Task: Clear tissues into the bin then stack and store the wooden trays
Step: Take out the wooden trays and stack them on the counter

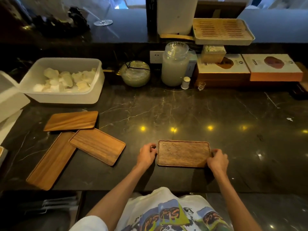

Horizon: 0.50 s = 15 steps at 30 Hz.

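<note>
A worn rectangular wooden tray [183,153] lies flat on the dark marble counter [183,110] right in front of me. My left hand [147,155] grips its left short edge and my right hand [217,160] grips its right short edge. Three more wooden trays lie to the left: a smooth one [71,120] farthest back, a long narrow one [51,160] running diagonally, and a mid-size one [98,145] overlapping the long one's upper end. A white rectangular bin [66,95] at the back left holds several crumpled tissues [66,80].
Along the back stand a glass bowl [135,74], a tall lidded glass jar [175,65], a small white bottle [185,82], a tiny glass [201,85] and stacked boxes [248,70]. A slatted tea tray [223,30] sits on the raised ledge. A white lid [10,97] lies far left.
</note>
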Motion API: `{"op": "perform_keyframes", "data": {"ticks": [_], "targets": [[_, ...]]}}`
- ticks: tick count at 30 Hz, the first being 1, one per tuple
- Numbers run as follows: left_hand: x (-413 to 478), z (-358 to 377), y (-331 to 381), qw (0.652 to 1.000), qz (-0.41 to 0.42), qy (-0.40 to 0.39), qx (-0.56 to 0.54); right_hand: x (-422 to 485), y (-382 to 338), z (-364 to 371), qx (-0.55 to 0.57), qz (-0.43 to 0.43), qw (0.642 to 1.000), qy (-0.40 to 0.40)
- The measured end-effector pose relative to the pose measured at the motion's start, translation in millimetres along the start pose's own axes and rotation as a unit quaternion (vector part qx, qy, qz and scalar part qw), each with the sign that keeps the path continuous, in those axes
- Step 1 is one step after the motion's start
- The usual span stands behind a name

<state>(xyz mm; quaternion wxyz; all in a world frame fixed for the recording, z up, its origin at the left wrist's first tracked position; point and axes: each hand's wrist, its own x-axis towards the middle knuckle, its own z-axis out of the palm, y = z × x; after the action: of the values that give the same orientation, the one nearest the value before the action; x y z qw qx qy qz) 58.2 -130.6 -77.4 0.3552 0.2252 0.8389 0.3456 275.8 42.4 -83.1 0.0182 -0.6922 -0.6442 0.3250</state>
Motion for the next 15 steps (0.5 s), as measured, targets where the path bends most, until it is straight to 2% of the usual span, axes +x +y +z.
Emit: {"op": "perform_keyframes", "data": {"ticks": [2,4,6,9,11,15], "targets": [[3.6,-20.1,-6.9,1.0,0.009,0.011,0.006,-19.7,-22.7,12.2,-0.114,-0.064,0.99,0.055],[6.7,-45.7,-17.3,0.999,0.027,0.029,-0.002,-40.0,-50.5,32.7,-0.146,-0.14,0.978,0.054],[9.3,-78.5,-32.3,0.998,0.031,0.039,-0.023,-61.7,-81.0,60.7,-0.124,-0.219,0.968,-0.014],[13.4,-135.0,-59.2,0.997,0.008,0.063,-0.042,-99.7,-130.7,104.0,-0.084,-0.284,0.943,-0.15],[17.4,-175.2,-77.1,0.994,-0.008,0.088,-0.065,-124.4,-165.2,131.7,-0.066,-0.309,0.929,-0.192],[25.2,-257.0,-113.1,0.981,-0.024,0.185,-0.058,-160.3,-225.7,175.7,-0.045,-0.296,0.925,-0.233]]}}
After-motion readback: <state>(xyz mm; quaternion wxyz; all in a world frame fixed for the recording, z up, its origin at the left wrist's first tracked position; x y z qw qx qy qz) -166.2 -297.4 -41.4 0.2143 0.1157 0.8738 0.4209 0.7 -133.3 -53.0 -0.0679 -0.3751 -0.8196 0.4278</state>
